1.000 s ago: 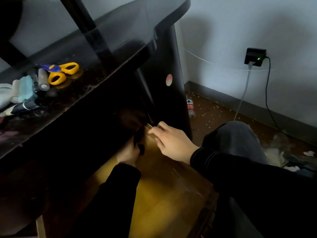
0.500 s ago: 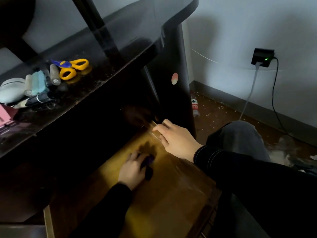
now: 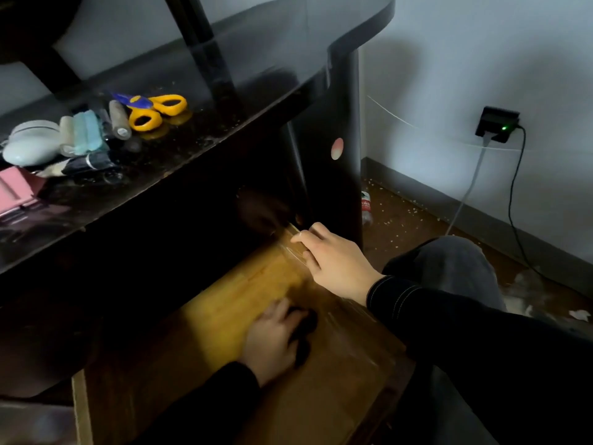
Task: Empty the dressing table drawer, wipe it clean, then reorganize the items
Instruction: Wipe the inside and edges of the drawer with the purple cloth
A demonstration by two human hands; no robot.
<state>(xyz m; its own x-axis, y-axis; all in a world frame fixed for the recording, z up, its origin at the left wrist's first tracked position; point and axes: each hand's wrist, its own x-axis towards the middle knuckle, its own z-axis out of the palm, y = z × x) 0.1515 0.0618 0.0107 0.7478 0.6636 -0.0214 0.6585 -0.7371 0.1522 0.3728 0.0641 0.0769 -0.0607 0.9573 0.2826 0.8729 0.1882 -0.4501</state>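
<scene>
A wooden drawer (image 3: 346,390) is standing pulled out from under a dark, glossy dressing table (image 3: 256,75) in a dim room. About midway along the drawer floor, nearer its right wall, the left hand (image 3: 272,338) is clutching a dark cloth (image 3: 303,329) and pressing it against the wood; both are blurred. Further back, the right hand (image 3: 333,258) is gripping the top of the drawer's right wall, fingers curled over it close to the far right corner. Above, towards the table top's left edge, yellow-handled scissors (image 3: 154,110) are lying beside a few tubes (image 3: 118,123), a pale round case (image 3: 30,146) and a pink box (image 3: 12,191). Beyond, a black charger (image 3: 495,123) is sitting plugged into the wall.
</scene>
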